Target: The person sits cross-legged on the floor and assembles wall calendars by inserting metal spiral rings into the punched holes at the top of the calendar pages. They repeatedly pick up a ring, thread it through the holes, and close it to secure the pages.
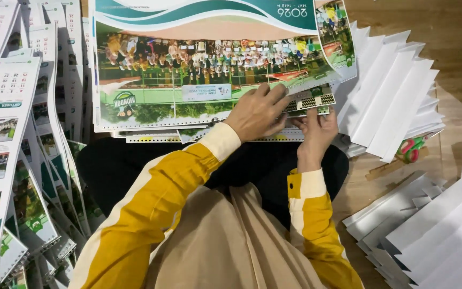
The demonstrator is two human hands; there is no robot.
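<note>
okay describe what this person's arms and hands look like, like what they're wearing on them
Both arms wear long mustard-yellow sleeves: the left sleeve has a broad cream stripe running along its length, and each sleeve ends in a cream cuff, seen clearly on the right cuff. The left hand and right hand are bare, with no gloves; no rings or watch show.

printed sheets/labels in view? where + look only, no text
Calendar page stack: top centre under left hand, green photo, teal wave header.
Small patterned sheet: by right hand, black-white checks.
Calendar pile: left, fanned, white grids.
Folded white cards: right, blank.
</note>
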